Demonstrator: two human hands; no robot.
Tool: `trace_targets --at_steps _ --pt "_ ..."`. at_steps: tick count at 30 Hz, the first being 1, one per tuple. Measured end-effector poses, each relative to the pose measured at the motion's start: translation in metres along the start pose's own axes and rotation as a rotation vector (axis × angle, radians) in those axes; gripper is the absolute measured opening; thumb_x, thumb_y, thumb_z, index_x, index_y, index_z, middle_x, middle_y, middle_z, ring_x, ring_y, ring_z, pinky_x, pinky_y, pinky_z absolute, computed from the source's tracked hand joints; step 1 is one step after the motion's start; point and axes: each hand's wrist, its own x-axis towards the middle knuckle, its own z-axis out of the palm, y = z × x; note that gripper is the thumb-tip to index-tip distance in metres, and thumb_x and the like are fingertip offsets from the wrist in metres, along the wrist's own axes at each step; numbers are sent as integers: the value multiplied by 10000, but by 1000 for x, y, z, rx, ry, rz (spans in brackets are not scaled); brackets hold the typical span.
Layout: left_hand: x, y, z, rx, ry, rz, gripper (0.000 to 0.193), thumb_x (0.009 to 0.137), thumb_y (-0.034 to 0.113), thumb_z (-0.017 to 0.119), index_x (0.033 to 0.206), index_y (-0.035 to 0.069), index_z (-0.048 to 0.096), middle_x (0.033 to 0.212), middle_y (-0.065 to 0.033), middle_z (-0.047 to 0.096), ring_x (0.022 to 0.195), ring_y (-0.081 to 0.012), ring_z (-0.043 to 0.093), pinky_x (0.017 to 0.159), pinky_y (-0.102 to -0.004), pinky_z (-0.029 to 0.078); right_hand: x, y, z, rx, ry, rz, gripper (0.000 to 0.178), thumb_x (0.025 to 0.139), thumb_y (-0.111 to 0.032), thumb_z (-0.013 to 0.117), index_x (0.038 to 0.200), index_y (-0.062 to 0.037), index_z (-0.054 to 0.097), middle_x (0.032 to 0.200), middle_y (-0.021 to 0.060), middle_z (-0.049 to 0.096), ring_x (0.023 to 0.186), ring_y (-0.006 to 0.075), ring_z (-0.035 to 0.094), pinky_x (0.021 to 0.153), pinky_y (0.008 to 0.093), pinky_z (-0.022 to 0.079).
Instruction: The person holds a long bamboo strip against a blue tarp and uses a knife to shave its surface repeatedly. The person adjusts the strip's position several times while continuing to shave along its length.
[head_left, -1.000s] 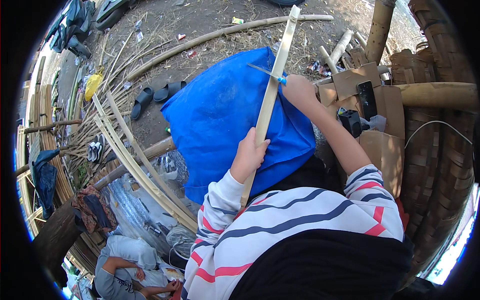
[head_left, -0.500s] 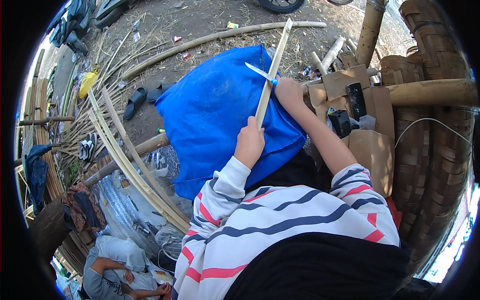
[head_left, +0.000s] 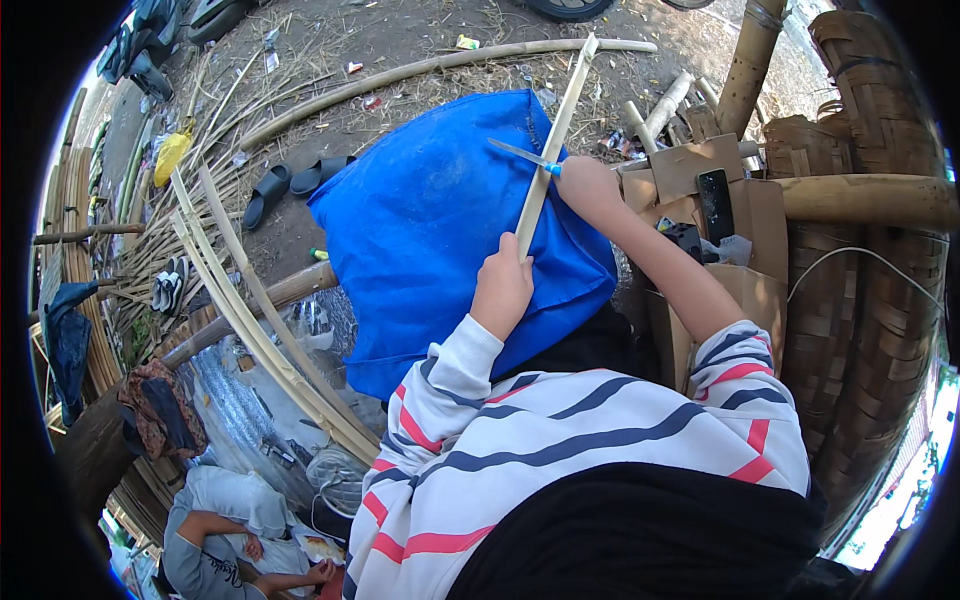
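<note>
A long pale bamboo strip [head_left: 556,130] runs from my lap up and away over a blue cloth [head_left: 440,220] spread across my knees. My left hand [head_left: 502,290] grips the near end of the strip. My right hand [head_left: 588,188] holds a small knife [head_left: 524,155] with a blue handle, its blade laid across the strip about halfway along. Both arms wear striped sleeves, the right one pushed up.
A bundle of long split bamboo strips [head_left: 262,325] lies at my left. Sandals [head_left: 292,182] and a long bamboo pole [head_left: 420,72] rest on the dirt. Woven baskets [head_left: 880,250], cardboard and a phone [head_left: 716,204] are at my right. Another person [head_left: 232,545] sits lower left.
My head has shifted, so the whole scene slid slightly. The knife has slid a little nearer along the strip, and both hands keep their grip.
</note>
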Motion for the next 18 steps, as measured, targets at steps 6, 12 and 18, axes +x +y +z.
trace_targets --at_steps 6,12,18 --pt "1 12 -1 59 12 -32 185 881 82 562 915 -4 402 741 -282 608 709 -460 606 620 -508 502 2 8 12 -87 38 2 185 812 -109 541 773 -2 687 746 189 668 703 332 679 615 439 540" --pt "-5 18 0 101 8 -57 178 888 88 553 921 -4 404 759 -282 617 723 -450 620 625 -502 513 47 22 10 -53 165 2 161 792 -90 545 773 -10 683 755 180 668 727 341 676 621 432 544" --pt "-8 15 0 94 15 -59 172 890 83 542 923 -5 397 761 -284 615 722 -453 616 626 -510 511 38 14 2 -2 90 -6 158 789 -95 552 807 -2 678 787 197 666 754 349 673 643 440 541"
